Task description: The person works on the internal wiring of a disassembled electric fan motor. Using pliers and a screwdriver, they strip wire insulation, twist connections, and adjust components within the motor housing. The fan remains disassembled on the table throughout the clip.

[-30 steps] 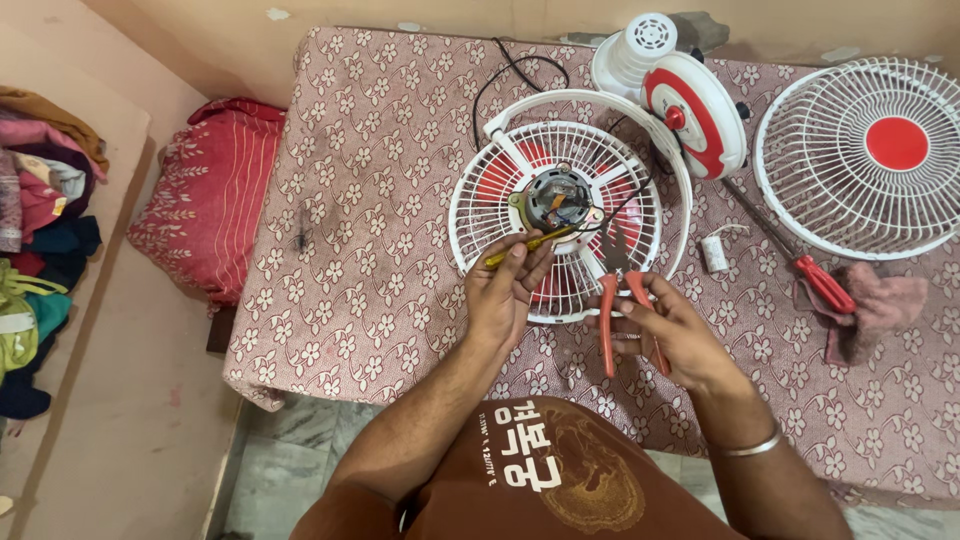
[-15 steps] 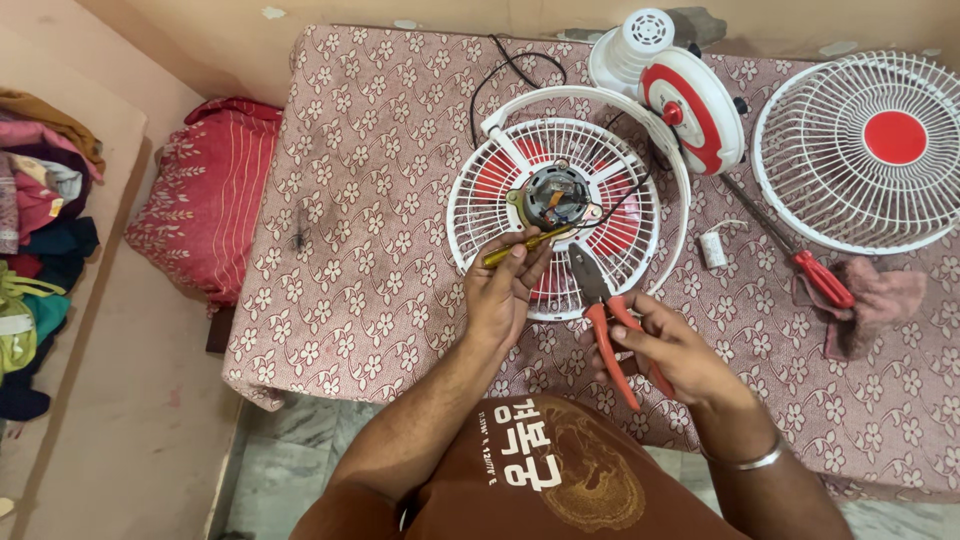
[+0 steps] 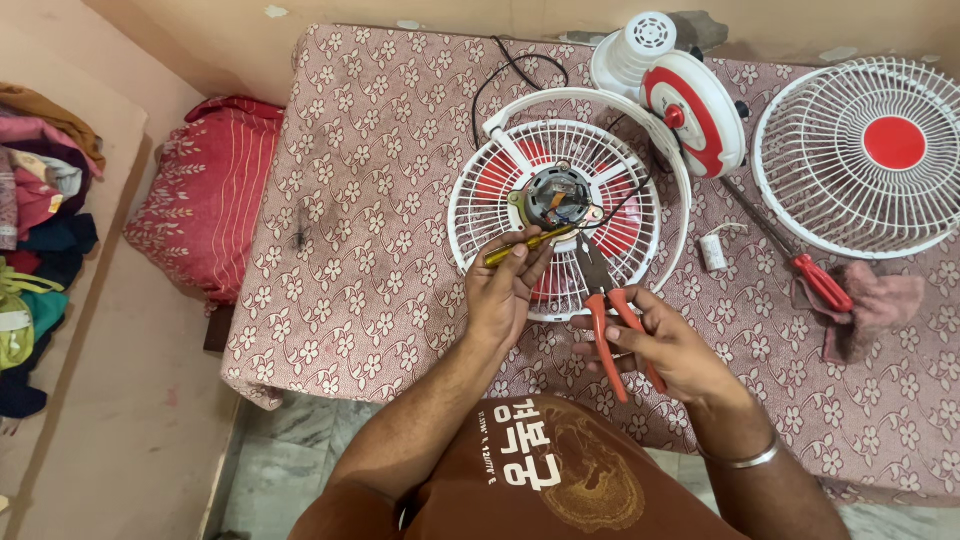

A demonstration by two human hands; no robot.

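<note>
While gripped, pliers (image 3: 610, 320) nose-up toward fan motor (image 3: 558, 195).

A red-handled screwdriver (image 3: 800, 265) lies beside a pink rag (image 3: 875, 305) and front grille (image 3: 880, 150).

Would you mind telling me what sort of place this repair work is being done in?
Most likely a room in a home, not a workshop. The opened fan lies on a bed or low platform under a floral cloth, a red cushion lies beside it, and folded clothes are stacked at the left.
</note>
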